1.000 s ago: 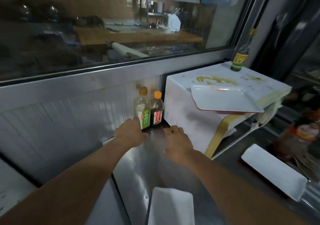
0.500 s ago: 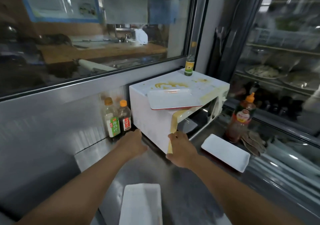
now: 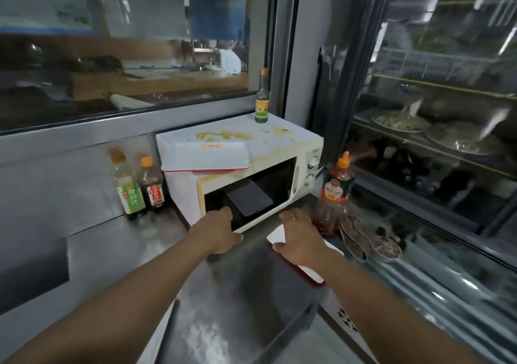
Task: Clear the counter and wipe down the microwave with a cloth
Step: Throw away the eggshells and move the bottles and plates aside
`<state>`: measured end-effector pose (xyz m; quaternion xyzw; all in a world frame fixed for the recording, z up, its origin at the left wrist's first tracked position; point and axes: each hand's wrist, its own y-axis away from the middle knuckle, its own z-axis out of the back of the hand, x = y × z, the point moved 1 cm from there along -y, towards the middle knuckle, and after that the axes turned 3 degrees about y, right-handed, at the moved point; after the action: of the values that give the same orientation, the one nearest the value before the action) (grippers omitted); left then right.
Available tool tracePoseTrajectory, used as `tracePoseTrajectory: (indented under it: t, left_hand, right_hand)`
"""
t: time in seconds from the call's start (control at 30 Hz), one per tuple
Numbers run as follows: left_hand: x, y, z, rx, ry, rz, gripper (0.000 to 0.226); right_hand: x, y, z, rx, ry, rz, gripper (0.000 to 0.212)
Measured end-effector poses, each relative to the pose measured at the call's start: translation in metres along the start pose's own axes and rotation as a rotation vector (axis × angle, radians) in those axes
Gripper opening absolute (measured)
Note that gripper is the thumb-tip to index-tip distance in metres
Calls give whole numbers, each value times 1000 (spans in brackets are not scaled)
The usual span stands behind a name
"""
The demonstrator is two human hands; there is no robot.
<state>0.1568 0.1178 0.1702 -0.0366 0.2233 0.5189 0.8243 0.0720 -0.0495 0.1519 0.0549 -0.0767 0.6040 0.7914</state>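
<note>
Behind your counter you see a wide glass window (image 3: 126, 56) onto a kitchen; to your right, a glass-fronted display fridge (image 3: 447, 112) with metal dishes (image 3: 458, 140) on its shelves.

The bench (image 3: 237, 293) lies bare in front of the microwave (image 3: 279, 151), between the two forearms. Left of the microwave, two sauce bottles (image 3: 140, 187) stand against the wall. To its right a red sauce bottle (image 3: 335, 193) stands just beside it, with a white tray (image 3: 278, 236) in front. On top sit another tray (image 3: 205, 155) and a small bottle (image 3: 262, 103).
</note>
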Motion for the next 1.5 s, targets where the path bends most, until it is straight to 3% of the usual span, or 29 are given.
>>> tracePoseTrajectory:
  t: [0.37,0.57,0.73,0.9,1.13,1.3,1.5]
  left_hand:
    - [-97,-12,-10,0,-8,-85,53]
    - [-116,-39,-1,-42,24,-158,50]
    - [-118,-69,4,-24,7,-198,58]
    - [-126,-96,-2,-36,23,-216,54]
    - [-136,-136,-10,-49,31,-195,53]
    - [-147,-161,-20,-63,38,-124,53]
    - [-170,-185,-28,-117,21,-42,49]
  right_hand:
    - [-98,7,39,-65,-75,-112,67]
    - [-124,-8,50,-77,-142,-215,59]
    - [-140,-25,60,-212,-311,-390,54]
    - [-159,-49,55,-246,-404,-481,78]
    - [-185,-101,40,-283,-555,-499,101]
    - [-209,-130,16,-323,-714,-410,85]
    - [-228,-151,-7,-321,-874,-307,83]
